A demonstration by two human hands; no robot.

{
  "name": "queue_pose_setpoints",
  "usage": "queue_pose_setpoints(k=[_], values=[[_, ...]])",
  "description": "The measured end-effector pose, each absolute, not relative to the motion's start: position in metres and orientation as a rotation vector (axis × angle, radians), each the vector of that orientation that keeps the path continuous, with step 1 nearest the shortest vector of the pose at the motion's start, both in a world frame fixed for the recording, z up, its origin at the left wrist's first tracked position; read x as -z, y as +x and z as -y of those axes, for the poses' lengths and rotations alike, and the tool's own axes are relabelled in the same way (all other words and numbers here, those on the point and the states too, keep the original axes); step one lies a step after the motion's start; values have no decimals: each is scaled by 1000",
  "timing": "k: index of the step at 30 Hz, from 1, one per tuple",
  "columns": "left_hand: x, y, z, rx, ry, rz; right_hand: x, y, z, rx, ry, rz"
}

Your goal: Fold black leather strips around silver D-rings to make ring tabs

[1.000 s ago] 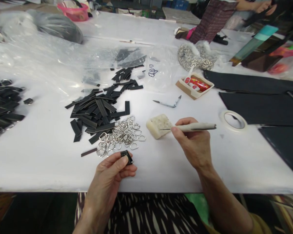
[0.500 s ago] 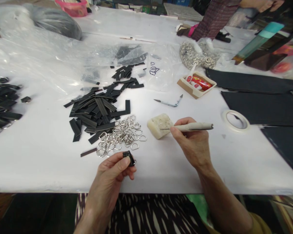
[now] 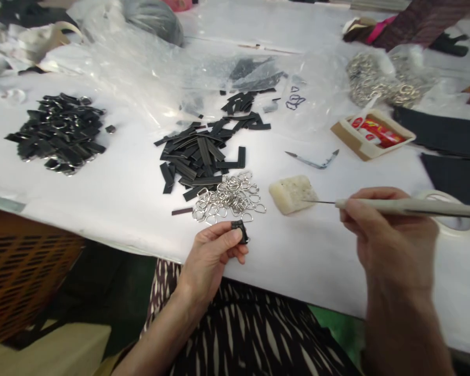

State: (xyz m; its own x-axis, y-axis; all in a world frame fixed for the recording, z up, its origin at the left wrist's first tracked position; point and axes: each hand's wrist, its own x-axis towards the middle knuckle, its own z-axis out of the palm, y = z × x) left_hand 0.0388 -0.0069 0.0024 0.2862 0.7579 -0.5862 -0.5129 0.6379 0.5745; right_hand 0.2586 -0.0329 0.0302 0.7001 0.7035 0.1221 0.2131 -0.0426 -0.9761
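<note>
My left hand [image 3: 219, 245] pinches a small folded black strip [image 3: 239, 231] with a bit of metal ring showing at its lower edge. My right hand [image 3: 387, 224] is closed round the pale handle of an awl [image 3: 348, 205], held nearly level. Its thin needle reaches left to a pale yellow, pitted block [image 3: 292, 194] and overlaps the block's right part; contact is hard to judge. Just beyond my left hand lies a heap of silver D-rings [image 3: 231, 197]. Loose black strips [image 3: 198, 156] are piled behind the rings.
Black pieces with rings [image 3: 65, 130] form a heap at left. Small scissors-like snips [image 3: 313, 161] lie beyond the block, near a box [image 3: 352, 140] of glue tubes. Bagged rings [image 3: 387, 78], masking tape [image 3: 462, 224], black panels [image 3: 454, 177] and a person's sleeve [image 3: 419, 26] are at right.
The view has swung left, bringing the heap of finished-looking black pieces fully into sight. My right hand has drawn away rightward from the block with the awl. My left hand keeps its pinch.
</note>
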Motion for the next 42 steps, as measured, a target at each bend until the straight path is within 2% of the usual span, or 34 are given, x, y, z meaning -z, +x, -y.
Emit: queue_pose_setpoints(k=[5,11,28,42], values=[[0,36,11,-894,343,-911,-41,239,38,-959,-1307,665],[-1,32,13,-915,394,-881,-31,206,34,-1199,-1191,715],[-1,31,14,-919,357,-862,-23,193,27,-1173,-1364,855],[2,30,13,-933,335,-911,-16,190,23,-1289,-1293,891]])
